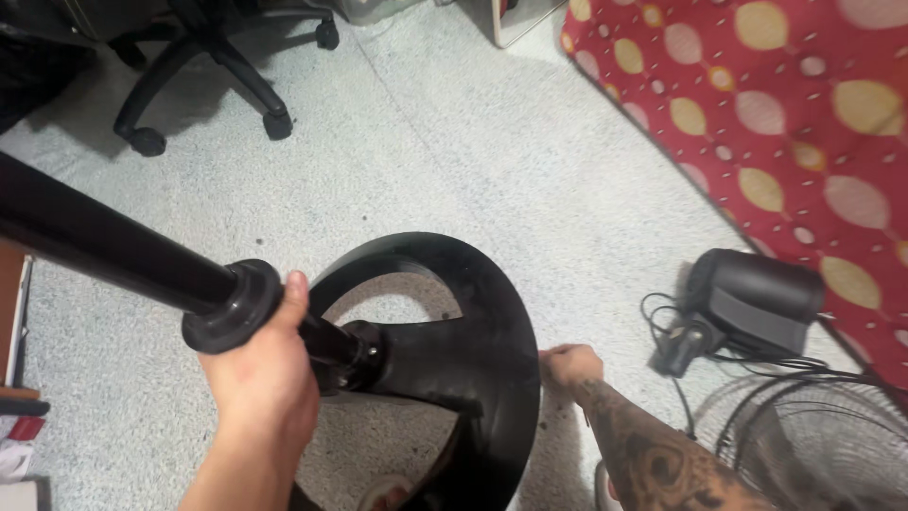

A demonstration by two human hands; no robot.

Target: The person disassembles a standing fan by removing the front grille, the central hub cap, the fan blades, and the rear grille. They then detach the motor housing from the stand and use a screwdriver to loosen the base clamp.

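Note:
A black fan stand pole (104,241) runs from the left edge down into a black round base (473,322) that is tipped up on its edge over the floor. My left hand (265,374) grips the pole just below its black collar ring (235,305), close to where pole and base join. My right hand (567,362) is behind the base's right rim, fingers curled; what it touches is hidden by the base.
A black fan motor housing (752,298) with a cable lies on the grey floor at right, beside a wire fan grille (813,435). A red patterned cloth (776,114) fills the upper right. An office chair base (208,66) stands at top left.

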